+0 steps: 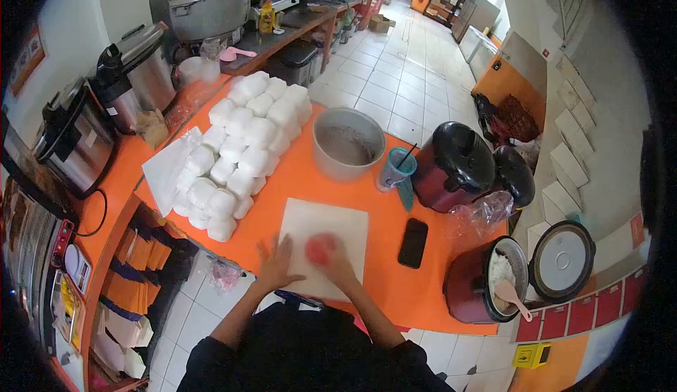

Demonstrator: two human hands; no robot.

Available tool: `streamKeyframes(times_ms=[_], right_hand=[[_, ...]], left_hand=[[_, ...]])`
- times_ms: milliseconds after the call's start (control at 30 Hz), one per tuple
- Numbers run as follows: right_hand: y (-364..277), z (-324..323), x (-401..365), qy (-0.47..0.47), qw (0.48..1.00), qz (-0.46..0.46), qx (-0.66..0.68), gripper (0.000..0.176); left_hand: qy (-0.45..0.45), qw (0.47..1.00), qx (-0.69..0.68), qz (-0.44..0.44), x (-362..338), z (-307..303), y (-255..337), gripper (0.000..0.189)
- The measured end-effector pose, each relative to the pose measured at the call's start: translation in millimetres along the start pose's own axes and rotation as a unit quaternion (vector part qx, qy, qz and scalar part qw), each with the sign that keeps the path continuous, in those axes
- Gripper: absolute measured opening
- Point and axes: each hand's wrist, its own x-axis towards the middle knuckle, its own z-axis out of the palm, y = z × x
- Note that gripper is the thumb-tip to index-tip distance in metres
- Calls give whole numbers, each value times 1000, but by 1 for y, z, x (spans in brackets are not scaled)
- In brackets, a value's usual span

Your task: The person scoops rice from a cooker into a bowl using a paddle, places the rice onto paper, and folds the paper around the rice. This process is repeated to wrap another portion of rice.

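A pale sheet of paper (330, 212) lies on the orange table in front of me. My left hand (277, 265) rests at the paper's left edge, its fingers spread and nothing in it. Over the middle of the sheet, my right hand (338, 259) is closed on a round red thing (321, 249), smeared by motion; its exact kind does not show. To the left rises a big pile of white wrapped packets (243, 135). Beyond the paper stands a deep metal pot (348, 170). A black phone (412, 243) lies to the right of the sheet.
An open cooker of white rice (469, 290) holds a pink paddle (513, 300) at right. Behind it are a closed dark red cooker (451, 173) and a teal cup (395, 173). Steel cookers (77, 142) line the left counter. White sheets (166, 170) lie beside the packets.
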Motion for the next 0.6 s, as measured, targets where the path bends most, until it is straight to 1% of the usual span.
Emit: streamKeyframes(times_ms=[33, 67, 167, 267, 367, 467, 567, 600], right_hand=[[-3, 4, -1, -30, 999, -17, -25, 52], [-4, 3, -3, -37, 999, -7, -27, 55], [-14, -1, -5, -18, 999, 37, -20, 56], [-2, -3, -9, -71, 997, 16, -2, 56], [15, 11, -16, -13, 999, -37, -34, 56], [12, 12, -19, -17, 1000, 3, 10, 56], [-6, 5, -14, 13, 1000, 10, 16, 57], [-4, 8, -14, 10, 1000, 18, 1, 58]], left_hand=[[-1, 1000, 3, 16, -1, 2, -4, 114], [0, 1000, 9, 26, -1, 3, -8, 114], [6, 999, 19, 51, 3, 0, -15, 113], [7, 998, 14, 65, 9, 0, -19, 113], [-8, 997, 8, 70, 13, -6, -19, 113], [-15, 997, -8, 71, 13, -7, -19, 114], [-19, 997, -3, 75, 15, -8, -19, 114], [-18, 997, -1, 78, 14, -7, -19, 114]])
